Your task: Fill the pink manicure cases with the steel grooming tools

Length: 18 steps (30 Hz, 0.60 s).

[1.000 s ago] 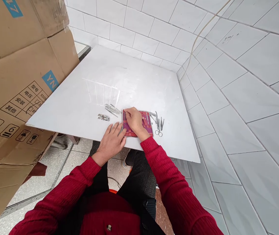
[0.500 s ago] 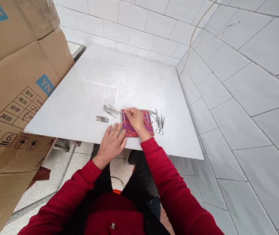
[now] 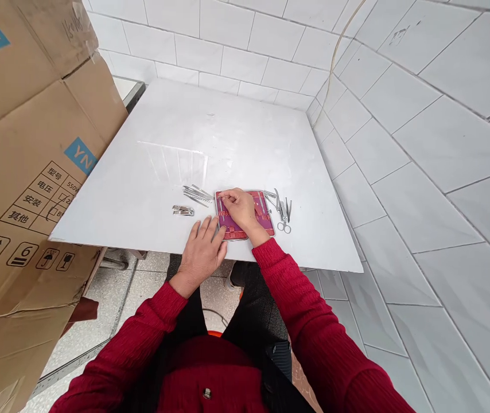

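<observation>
The left hand (image 3: 202, 246) lies open, fingers touching the near left corner of the red case (image 3: 236, 234). The right hand (image 3: 238, 207) pinches over this open case; I cannot tell whether it grips something. The case lies on the white table (image 3: 249, 137).

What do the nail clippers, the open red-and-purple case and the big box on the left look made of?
Nail clippers: probably polished metal, from their bright silvery shine.
Case: perhaps leather or imitation leather, since the red parts look textured; its purple lining may be fabric.
Box: matte brown cardboard, judging by its creases and worn folds.
</observation>
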Each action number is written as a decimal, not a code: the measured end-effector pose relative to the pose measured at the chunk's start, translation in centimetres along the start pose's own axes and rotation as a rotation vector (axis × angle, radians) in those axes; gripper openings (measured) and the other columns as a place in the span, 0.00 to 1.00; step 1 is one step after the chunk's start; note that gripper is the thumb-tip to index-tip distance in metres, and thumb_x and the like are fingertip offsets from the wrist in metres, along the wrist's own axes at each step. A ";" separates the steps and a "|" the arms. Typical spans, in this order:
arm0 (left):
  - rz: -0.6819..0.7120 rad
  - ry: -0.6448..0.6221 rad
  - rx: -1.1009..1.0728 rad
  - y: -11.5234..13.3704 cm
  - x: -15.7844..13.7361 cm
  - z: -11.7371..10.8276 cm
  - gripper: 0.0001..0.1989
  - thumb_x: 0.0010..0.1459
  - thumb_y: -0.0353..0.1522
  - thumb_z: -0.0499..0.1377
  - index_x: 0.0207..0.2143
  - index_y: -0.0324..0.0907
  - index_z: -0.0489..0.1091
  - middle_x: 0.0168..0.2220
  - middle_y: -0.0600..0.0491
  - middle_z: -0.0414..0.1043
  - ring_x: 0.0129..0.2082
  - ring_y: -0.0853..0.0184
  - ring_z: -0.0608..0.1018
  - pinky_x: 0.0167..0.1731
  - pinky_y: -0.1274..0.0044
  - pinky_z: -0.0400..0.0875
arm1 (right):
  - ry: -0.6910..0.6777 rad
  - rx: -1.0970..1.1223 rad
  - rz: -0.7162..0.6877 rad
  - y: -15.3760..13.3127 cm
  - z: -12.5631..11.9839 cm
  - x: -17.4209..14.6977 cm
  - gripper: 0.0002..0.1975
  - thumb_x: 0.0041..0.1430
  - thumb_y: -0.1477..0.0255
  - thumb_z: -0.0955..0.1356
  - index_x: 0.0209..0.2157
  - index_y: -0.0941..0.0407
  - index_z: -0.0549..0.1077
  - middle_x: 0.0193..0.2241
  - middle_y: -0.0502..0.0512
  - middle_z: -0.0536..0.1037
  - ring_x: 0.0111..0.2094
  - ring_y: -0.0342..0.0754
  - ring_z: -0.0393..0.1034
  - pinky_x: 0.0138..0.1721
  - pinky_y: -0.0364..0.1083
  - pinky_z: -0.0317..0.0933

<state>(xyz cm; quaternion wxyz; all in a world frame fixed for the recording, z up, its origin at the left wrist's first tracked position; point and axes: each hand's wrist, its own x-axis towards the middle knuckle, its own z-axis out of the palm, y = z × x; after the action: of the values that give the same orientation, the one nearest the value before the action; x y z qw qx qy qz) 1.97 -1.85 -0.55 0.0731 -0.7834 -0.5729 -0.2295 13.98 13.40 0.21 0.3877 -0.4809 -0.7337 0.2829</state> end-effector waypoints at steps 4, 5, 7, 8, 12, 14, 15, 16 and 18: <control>0.006 0.001 0.017 0.0 -0.1 0.0 0.19 0.69 0.34 0.53 0.57 0.36 0.72 0.64 0.36 0.67 0.65 0.47 0.69 0.64 0.54 0.63 | -0.010 -0.023 -0.025 -0.3 -0.1 0.0 0.10 0.61 0.76 0.68 0.36 0.54 0.82 0.35 0.54 0.82 0.33 0.47 0.73 0.39 0.46 0.66; 0.006 0.004 0.020 0.0 -0.1 0.0 0.19 0.69 0.34 0.53 0.57 0.36 0.72 0.64 0.36 0.67 0.65 0.47 0.69 0.64 0.55 0.63 | -0.014 -0.030 -0.037 -0.4 -0.1 0.0 0.10 0.61 0.77 0.68 0.36 0.55 0.82 0.36 0.54 0.82 0.34 0.48 0.73 0.40 0.46 0.66; 0.005 0.009 0.028 0.0 -0.2 0.1 0.19 0.69 0.34 0.53 0.57 0.36 0.71 0.64 0.36 0.67 0.66 0.48 0.69 0.65 0.55 0.62 | -0.027 -0.057 -0.071 -1.1 -0.2 0.0 0.10 0.61 0.77 0.67 0.37 0.55 0.82 0.38 0.55 0.82 0.36 0.49 0.74 0.42 0.47 0.66; 0.005 0.012 0.031 0.0 -0.2 0.1 0.19 0.69 0.34 0.53 0.58 0.36 0.71 0.64 0.36 0.67 0.66 0.48 0.69 0.65 0.55 0.62 | -0.037 -0.079 -0.090 -1.5 -0.2 0.0 0.11 0.62 0.77 0.67 0.38 0.55 0.82 0.38 0.55 0.82 0.38 0.49 0.74 0.42 0.47 0.66; 0.011 0.022 0.040 -0.1 -0.4 0.3 0.20 0.69 0.35 0.53 0.58 0.35 0.71 0.64 0.35 0.67 0.65 0.48 0.69 0.64 0.55 0.62 | -0.138 -0.247 -0.151 -4.2 0.1 0.4 0.10 0.63 0.75 0.67 0.38 0.54 0.82 0.38 0.54 0.81 0.37 0.50 0.73 0.39 0.47 0.63; 0.011 0.019 0.046 -0.1 -0.4 0.3 0.20 0.69 0.35 0.53 0.58 0.35 0.71 0.64 0.35 0.68 0.65 0.47 0.69 0.64 0.55 0.63 | -0.226 -0.372 -0.170 -5.6 0.4 0.8 0.09 0.63 0.74 0.68 0.34 0.54 0.82 0.36 0.55 0.81 0.35 0.50 0.72 0.36 0.47 0.60; 0.010 0.017 0.048 -0.1 -0.4 0.3 0.20 0.69 0.35 0.53 0.58 0.34 0.71 0.63 0.35 0.68 0.65 0.47 0.69 0.64 0.55 0.63 | -0.270 -0.437 -0.175 -6.3 0.7 1.0 0.10 0.64 0.74 0.68 0.32 0.54 0.81 0.34 0.56 0.80 0.34 0.50 0.72 0.35 0.47 0.58; 0.010 0.018 0.049 -0.1 -0.4 0.3 0.20 0.69 0.35 0.53 0.58 0.34 0.71 0.63 0.35 0.69 0.65 0.47 0.69 0.64 0.55 0.63 | -0.310 -0.497 -0.178 -6.8 0.9 1.3 0.11 0.64 0.74 0.67 0.30 0.55 0.81 0.33 0.57 0.80 0.33 0.50 0.71 0.34 0.47 0.57; 0.010 0.021 0.047 -0.1 -0.4 0.3 0.20 0.69 0.35 0.53 0.58 0.34 0.72 0.63 0.36 0.69 0.65 0.48 0.70 0.64 0.56 0.63 | -0.364 -0.592 -0.182 -7.7 1.4 1.9 0.12 0.65 0.74 0.67 0.29 0.55 0.81 0.33 0.59 0.80 0.33 0.51 0.72 0.34 0.47 0.55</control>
<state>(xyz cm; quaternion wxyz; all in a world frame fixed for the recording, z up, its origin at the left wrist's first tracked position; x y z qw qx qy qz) 1.83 -2.04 -0.97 0.0989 -0.7820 -0.5733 -0.2238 8.68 12.18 6.06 0.1182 -0.4466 -0.8808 0.1037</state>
